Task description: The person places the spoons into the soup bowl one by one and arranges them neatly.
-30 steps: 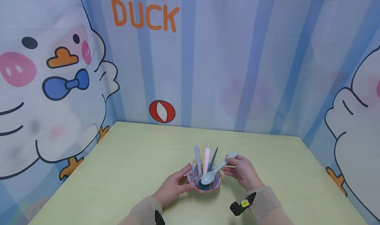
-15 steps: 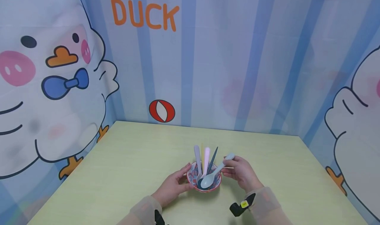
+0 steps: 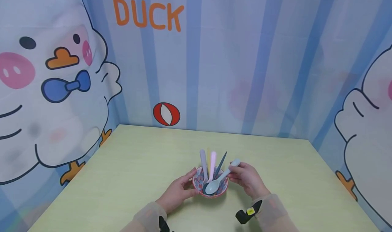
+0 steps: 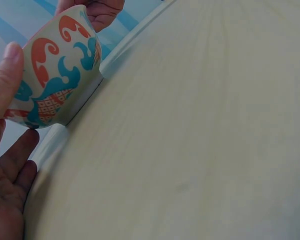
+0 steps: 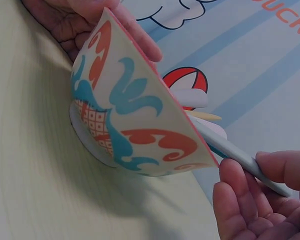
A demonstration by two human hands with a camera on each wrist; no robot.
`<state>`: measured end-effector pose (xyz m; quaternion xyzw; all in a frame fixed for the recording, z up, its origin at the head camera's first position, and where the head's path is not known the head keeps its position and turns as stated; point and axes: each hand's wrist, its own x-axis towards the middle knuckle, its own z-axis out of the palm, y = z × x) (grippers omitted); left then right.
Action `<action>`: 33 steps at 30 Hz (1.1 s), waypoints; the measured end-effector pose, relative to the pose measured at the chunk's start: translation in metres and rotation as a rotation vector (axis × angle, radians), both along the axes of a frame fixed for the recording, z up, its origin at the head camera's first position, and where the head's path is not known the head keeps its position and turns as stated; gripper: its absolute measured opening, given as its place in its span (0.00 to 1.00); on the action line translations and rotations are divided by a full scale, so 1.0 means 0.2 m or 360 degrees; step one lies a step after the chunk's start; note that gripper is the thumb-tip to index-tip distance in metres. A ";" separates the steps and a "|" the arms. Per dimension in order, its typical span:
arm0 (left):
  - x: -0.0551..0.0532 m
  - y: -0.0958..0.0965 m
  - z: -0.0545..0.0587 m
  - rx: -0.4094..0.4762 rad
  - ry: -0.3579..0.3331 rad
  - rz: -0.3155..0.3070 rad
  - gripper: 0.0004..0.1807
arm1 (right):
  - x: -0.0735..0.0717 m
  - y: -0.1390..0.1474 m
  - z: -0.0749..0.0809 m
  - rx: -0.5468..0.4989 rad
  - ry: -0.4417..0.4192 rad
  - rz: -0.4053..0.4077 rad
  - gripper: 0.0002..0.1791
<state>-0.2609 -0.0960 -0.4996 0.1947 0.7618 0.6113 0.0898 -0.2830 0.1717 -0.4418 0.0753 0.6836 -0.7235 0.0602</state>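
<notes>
A patterned bowl [image 5: 135, 105], white outside with red and teal motifs and a red rim, is gripped at its left side by my left hand [image 3: 177, 192]. The left thumb lies along the near side, the fingers farther round. My right hand [image 3: 249, 180] pinches the handle of a pale grey-blue spoon [image 3: 213, 187] between thumb and fingers. That spoon slants down into the bowl, its scoop inside. Also standing in the bowl are a lavender spoon [image 3: 203, 162], a pink handle [image 3: 212, 162], a thin yellow stick [image 3: 209, 154] and a dark blue pointed stick [image 3: 222, 162]. Their lower ends are partly hidden.
Pale yellow-green table [image 3: 147, 153] lies under both hands. Behind and beside it hang blue-striped cloth walls [image 3: 223, 55] printed with ducks. Each wrist wears a strap; a black camera [image 3: 244, 216] shows on the right one.
My right hand has shifted slightly left and down, lowering the pale spoon deeper into the bowl. The dark blue stick leans a little more to the right. My left hand keeps its grip.
</notes>
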 end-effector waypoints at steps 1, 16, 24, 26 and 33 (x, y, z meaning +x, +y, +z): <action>0.00 0.00 0.00 -0.0001 -0.0004 0.0002 0.43 | 0.00 0.00 0.00 0.0005 0.0001 -0.0002 0.20; 0.01 0.00 0.01 0.0026 -0.0017 -0.0001 0.43 | -0.01 -0.03 -0.03 0.0067 0.0059 -0.0029 0.15; 0.01 0.00 0.01 0.0068 -0.0022 -0.0004 0.42 | -0.01 -0.05 -0.03 0.0064 0.0085 -0.0016 0.20; 0.01 0.00 0.02 0.0064 -0.0022 -0.0001 0.42 | -0.02 -0.06 -0.04 0.0061 0.0093 -0.0014 0.20; 0.02 0.00 0.02 0.0062 -0.0045 0.0003 0.41 | -0.03 -0.08 -0.04 0.0121 0.0091 -0.0017 0.20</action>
